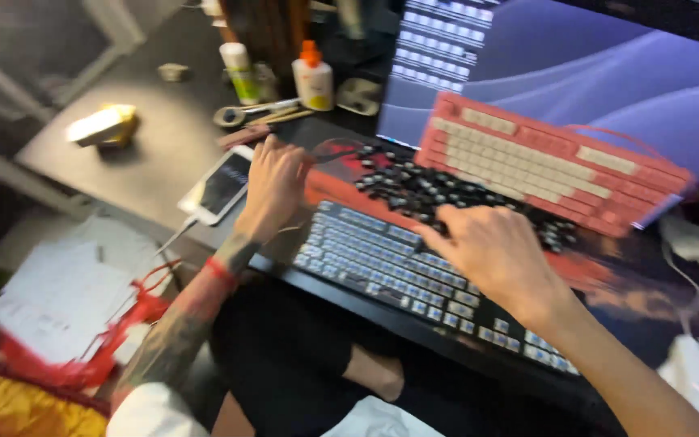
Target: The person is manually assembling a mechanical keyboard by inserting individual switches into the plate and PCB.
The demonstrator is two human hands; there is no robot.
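View from above a dark desk (pixel 155 154), taken in motion and partly blurred. The landmark is the dark keyboard (pixel 414 271), which lies slantwise at the near edge of the desk and shows bare light-coloured switches across most of its face.

Left hand (pixel 273 190): resting just beyond the far left corner of the dark keyboard, palm down, fingers curled loosely against the desk; whether anything is pinched under them cannot be told. A red band circles the wrist.

Right hand (pixel 491 247): over the far edge of the dark keyboard, fingers bent down and reaching into the pile of black keycaps (pixel 438 190). Blur hides whether a cap is gripped.

The loose black keycaps lie scattered on a red mat directly behind the dark keyboard, between it and the pink keyboard (pixel 544 162), which leans tilted against the lit monitor (pixel 608 73) further back.

Left of the dark keyboard, just beside the left hand, lies a white phone (pixel 220 184) with a cable plugged in. Further back and to the left stand a white bottle with an orange cap (pixel 314 77) and a white tube (pixel 239 71). To the right of the dark keyboard, near its right end, sits a white mouse (pixel 696 374). Papers tied with red cord (pixel 66 303) lie well to the left, below the desk edge.
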